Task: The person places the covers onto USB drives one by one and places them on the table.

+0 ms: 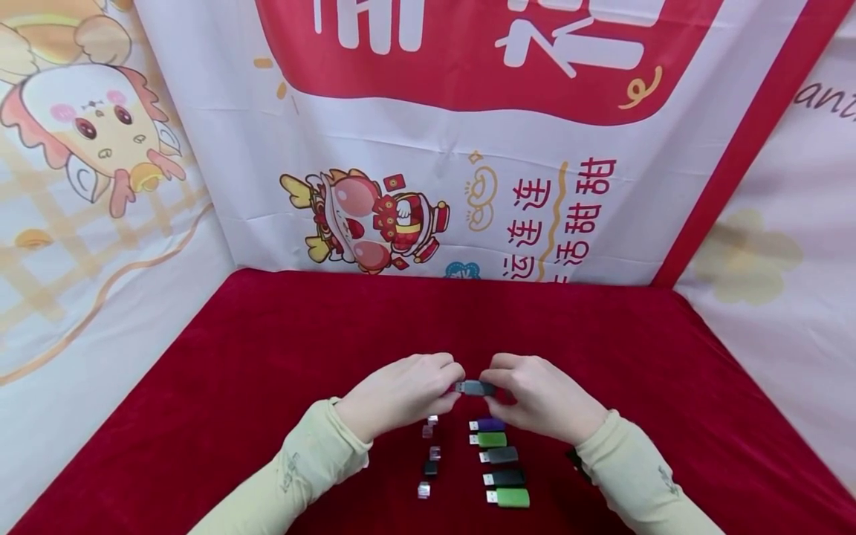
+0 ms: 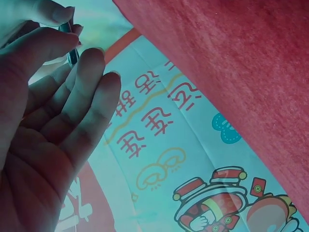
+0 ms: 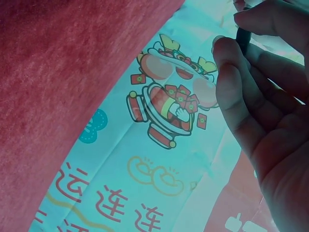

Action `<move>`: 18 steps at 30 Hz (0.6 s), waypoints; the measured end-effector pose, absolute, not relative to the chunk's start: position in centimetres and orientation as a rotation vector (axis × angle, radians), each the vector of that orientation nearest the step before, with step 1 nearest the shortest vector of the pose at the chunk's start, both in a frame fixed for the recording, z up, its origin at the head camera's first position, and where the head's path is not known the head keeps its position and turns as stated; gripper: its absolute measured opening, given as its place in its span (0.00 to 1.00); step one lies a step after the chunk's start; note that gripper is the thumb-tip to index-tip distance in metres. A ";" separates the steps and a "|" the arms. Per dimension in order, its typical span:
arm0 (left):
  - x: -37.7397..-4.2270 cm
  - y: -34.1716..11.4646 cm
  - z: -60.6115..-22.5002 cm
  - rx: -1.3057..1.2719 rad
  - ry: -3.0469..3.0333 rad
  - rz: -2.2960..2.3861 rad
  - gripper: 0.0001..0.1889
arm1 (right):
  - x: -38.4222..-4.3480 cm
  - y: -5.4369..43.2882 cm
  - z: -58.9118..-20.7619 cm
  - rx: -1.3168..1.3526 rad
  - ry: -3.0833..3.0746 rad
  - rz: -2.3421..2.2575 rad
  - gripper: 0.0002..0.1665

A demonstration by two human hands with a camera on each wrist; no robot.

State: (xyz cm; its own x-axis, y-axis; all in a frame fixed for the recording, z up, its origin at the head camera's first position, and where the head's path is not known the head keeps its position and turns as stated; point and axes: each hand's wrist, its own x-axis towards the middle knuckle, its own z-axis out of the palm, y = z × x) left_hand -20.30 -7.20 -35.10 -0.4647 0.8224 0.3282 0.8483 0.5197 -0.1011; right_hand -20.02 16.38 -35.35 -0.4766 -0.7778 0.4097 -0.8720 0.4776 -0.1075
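Observation:
A grey USB stick [image 1: 476,388] is held level between the two hands, over the red cloth. My right hand [image 1: 545,394] pinches its body between thumb and fingers; the right wrist view shows the dark stick [image 3: 243,37] edge-on in that pinch. On the other side, the thumb and fingers of my left hand [image 1: 404,394] close around the metal plug end. I cannot tell whether a small cap is in those left fingertips. In the left wrist view the stick [image 2: 72,53] appears as a dark bar by the left fingertips.
Below the hands, several USB sticks lie in a column: purple [image 1: 490,424], green [image 1: 491,440], grey [image 1: 500,455], black [image 1: 504,478] and another green [image 1: 511,497]. Left of them lie several small clear caps [image 1: 424,490] and one black cap [image 1: 430,468]. A dark object [image 1: 576,461] shows beside the right sleeve.

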 end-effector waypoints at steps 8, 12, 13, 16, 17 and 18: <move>-20.5 -7.5 -34.5 -1.376 -2.482 -0.176 0.06 | -19.8 16.4 -35.0 1.392 -2.410 0.425 0.11; -20.4 -7.4 -34.4 -1.381 -2.498 -0.132 0.07 | -19.8 16.5 -35.0 1.386 -2.416 0.423 0.12; -20.4 -7.4 -34.4 -1.381 -2.506 -0.125 0.07 | -19.8 16.5 -35.0 1.386 -2.419 0.420 0.12; -20.2 -7.4 -34.4 -1.379 -2.504 -0.071 0.08 | -19.9 16.4 -35.1 1.387 -2.425 0.418 0.12; -20.2 -7.3 -34.5 -1.378 -2.490 -0.042 0.08 | -19.9 16.4 -35.1 1.387 -2.427 0.416 0.12; -20.2 -7.3 -34.5 -1.376 -2.473 -0.008 0.08 | -19.9 16.4 -35.1 1.386 -2.426 0.413 0.13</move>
